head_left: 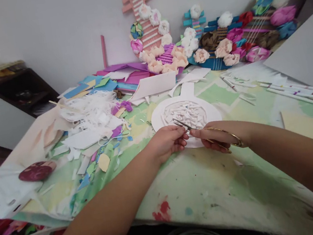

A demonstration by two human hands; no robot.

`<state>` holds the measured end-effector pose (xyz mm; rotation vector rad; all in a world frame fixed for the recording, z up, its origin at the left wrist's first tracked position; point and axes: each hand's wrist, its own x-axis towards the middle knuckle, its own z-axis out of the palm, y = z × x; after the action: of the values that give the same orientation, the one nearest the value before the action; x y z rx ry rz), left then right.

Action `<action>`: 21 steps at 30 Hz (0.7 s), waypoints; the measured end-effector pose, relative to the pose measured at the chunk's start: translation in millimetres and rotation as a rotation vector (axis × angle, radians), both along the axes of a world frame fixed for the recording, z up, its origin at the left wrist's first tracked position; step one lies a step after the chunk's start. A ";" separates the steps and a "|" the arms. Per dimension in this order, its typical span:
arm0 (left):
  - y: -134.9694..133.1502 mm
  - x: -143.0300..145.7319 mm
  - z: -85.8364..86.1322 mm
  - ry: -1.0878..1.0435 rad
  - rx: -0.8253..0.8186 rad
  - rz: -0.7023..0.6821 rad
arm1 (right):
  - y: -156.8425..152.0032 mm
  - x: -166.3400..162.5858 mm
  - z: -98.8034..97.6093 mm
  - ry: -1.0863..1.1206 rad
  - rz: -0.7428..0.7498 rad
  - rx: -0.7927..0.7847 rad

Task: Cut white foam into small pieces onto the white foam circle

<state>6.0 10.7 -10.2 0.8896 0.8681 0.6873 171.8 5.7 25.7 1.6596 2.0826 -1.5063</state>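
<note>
A white round paper piece [185, 114] with many small white paper strips standing in its middle lies on the paint-stained table [201, 181]. My right hand [218, 135] is closed on gold-handled scissors [205, 130], whose thin blades point left over the near rim of the paper piece. My left hand [167, 141] is closed in a pinch at the near edge of the paper piece, right beside the scissor blades. What the left fingers pinch is too small to name.
Coloured paper scraps [98, 157] and a tangle of white paper shreds [90, 109] cover the left of the table. Guitar-shaped paper crafts with paper flowers [164, 49] lean on the back wall. Thin paper sticks [293, 91] lie at right. A dark red stone-like object [36, 170] sits far left.
</note>
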 end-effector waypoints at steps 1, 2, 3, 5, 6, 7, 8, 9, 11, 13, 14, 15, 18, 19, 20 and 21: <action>0.9 0.0 -0.6 0.001 -0.007 -0.005 | 1.5 0.5 -0.7 0.020 -0.018 -0.036; 1.5 0.2 -1.1 0.004 -0.012 -0.007 | 2.6 0.7 -1.7 0.038 -0.041 -0.070; 1.9 0.5 -1.4 0.008 -0.015 -0.007 | 3.4 0.6 -3.0 0.055 -0.067 -0.098; 2.1 1.3 -1.5 0.022 -0.020 0.000 | 4.5 0.3 -5.6 0.084 -0.106 -0.142; 2.1 1.7 -1.5 0.028 -0.020 0.004 | 4.9 0.2 -6.8 0.098 -0.116 -0.155; 2.0 2.0 -1.5 0.033 -0.020 0.009 | 5.2 0.5 -7.7 0.114 -0.125 -0.163; 1.8 2.1 -1.5 0.034 -0.020 0.014 | 5.4 1.0 -8.3 0.127 -0.137 -0.173; 1.6 2.1 -1.6 0.032 -0.017 0.017 | 5.4 2.0 -8.4 0.143 -0.152 -0.184; 1.0 1.6 -1.7 0.022 -0.012 0.017 | 4.5 4.4 -7.2 0.198 -0.200 -0.192; 0.1 0.8 -1.4 0.016 -0.007 0.011 | 1.7 6.6 -4.7 0.298 -0.280 -0.156; -0.4 0.3 -1.0 0.016 -0.005 0.006 | -0.6 7.3 -3.5 0.363 -0.327 -0.121; -0.9 -0.1 -0.4 0.019 -0.002 0.000 | -3.4 7.4 -2.9 0.434 -0.376 -0.076; -2.9 -0.6 2.1 0.016 0.016 -0.041 | -13.5 6.0 -6.9 0.612 -0.462 0.005; -4.0 -0.4 3.1 0.014 0.024 -0.055 | -17.0 5.4 -10.4 0.645 -0.466 0.013; -5.7 0.1 4.1 0.015 0.033 -0.066 | -20.2 5.2 -14.7 0.661 -0.462 0.023; -7.8 0.8 5.2 0.024 0.042 -0.073 | -23.1 5.6 -19.2 0.660 -0.454 0.043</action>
<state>6.8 2.9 -5.0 0.9645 0.8410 0.6352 177.4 -17.4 6.5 1.9367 2.0843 -2.4471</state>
